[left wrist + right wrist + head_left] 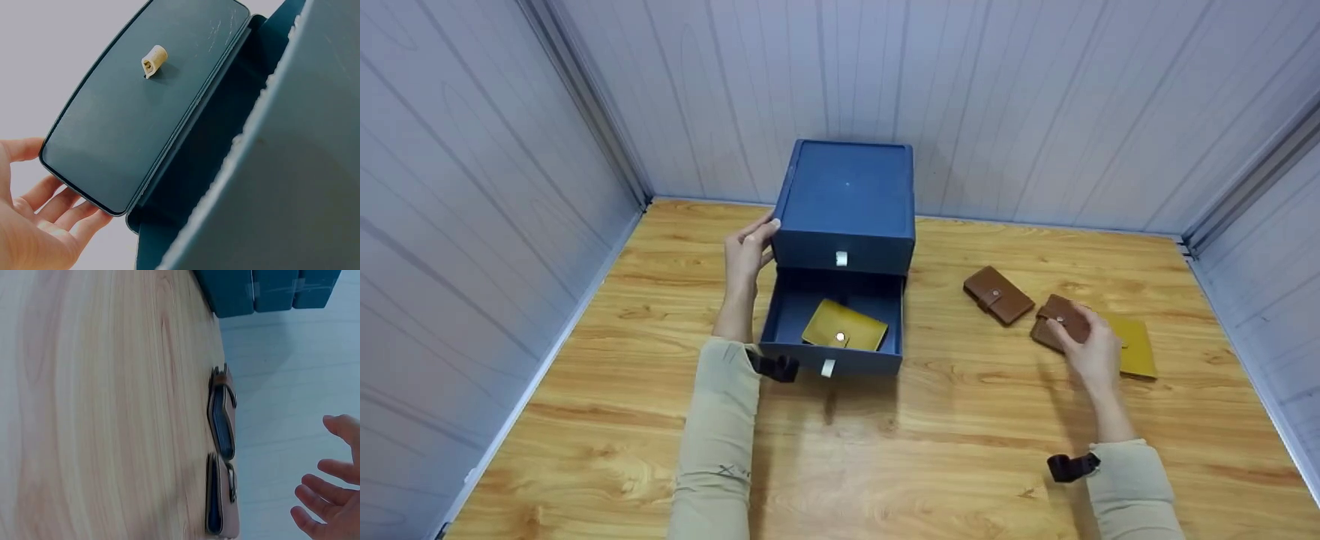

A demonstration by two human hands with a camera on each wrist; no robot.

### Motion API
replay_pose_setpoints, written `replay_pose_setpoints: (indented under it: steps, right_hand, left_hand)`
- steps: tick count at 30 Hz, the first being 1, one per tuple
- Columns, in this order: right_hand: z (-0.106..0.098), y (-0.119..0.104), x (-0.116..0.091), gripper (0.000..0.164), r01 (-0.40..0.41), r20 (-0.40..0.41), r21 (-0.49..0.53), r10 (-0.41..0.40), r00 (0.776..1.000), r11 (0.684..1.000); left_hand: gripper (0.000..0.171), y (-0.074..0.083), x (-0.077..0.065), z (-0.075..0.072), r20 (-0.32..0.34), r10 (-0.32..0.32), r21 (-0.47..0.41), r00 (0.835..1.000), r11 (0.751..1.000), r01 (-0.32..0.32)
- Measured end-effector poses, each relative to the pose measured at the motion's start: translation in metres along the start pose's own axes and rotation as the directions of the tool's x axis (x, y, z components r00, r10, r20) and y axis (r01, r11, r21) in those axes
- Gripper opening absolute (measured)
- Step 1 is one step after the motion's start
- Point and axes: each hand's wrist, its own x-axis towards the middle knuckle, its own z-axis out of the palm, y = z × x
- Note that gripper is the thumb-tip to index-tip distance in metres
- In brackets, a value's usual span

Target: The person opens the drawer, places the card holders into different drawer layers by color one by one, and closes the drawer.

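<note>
My left hand rests against the left side of a blue two-drawer box, thumb by its front top corner. In the left wrist view its fingers touch the edge beside the upper drawer front. The lower drawer is pulled out, with a mustard-yellow wallet inside. At the right, my right hand hovers over a brown snap-strap wallet. The right wrist view shows that hand with fingers spread, apart from the wallets.
Another brown wallet lies between the box and my right hand. A second yellow wallet, partly hidden by the hand, lies to its right. Pale panel walls stand behind and at both sides of the wooden table.
</note>
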Motion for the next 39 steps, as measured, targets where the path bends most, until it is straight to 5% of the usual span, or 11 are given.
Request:
replay_pose_setpoints:
  steps: [5, 11, 14, 23, 39]
  right_hand:
    - [-0.010, 0.009, 0.002, 0.065, -0.103, 0.062, -0.028, 0.104, 0.993, 0.994]
    - [-0.018, 0.021, 0.005, 0.070, -0.140, 0.082, -0.033, 0.143, 0.986, 0.990]
    - [-0.021, 0.028, 0.007, 0.073, -0.165, 0.100, -0.027, 0.167, 0.981, 0.986]
    - [-0.029, 0.042, 0.015, 0.081, -0.254, 0.142, -0.127, 0.271, 0.952, 0.959]
    - [-0.034, 0.065, 0.018, 0.092, -0.316, 0.170, -0.212, 0.353, 0.920, 0.925]
  left_hand:
    - [0.046, 0.010, -0.008, 0.002, 0.021, -0.030, 0.021, 0.999, 0.999, 0.030]
    - [0.040, 0.074, -0.057, 0.022, -0.011, -0.156, 0.047, 0.988, 0.987, 0.157]
    - [0.039, 0.084, -0.065, 0.025, -0.008, -0.148, 0.048, 0.989, 0.988, 0.148]
    - [0.043, 0.039, -0.035, 0.012, 0.002, -0.026, 0.018, 1.000, 1.000, 0.026]
    - [0.046, 0.018, -0.016, 0.006, -0.004, -0.001, 0.047, 1.000, 0.999, 0.002]
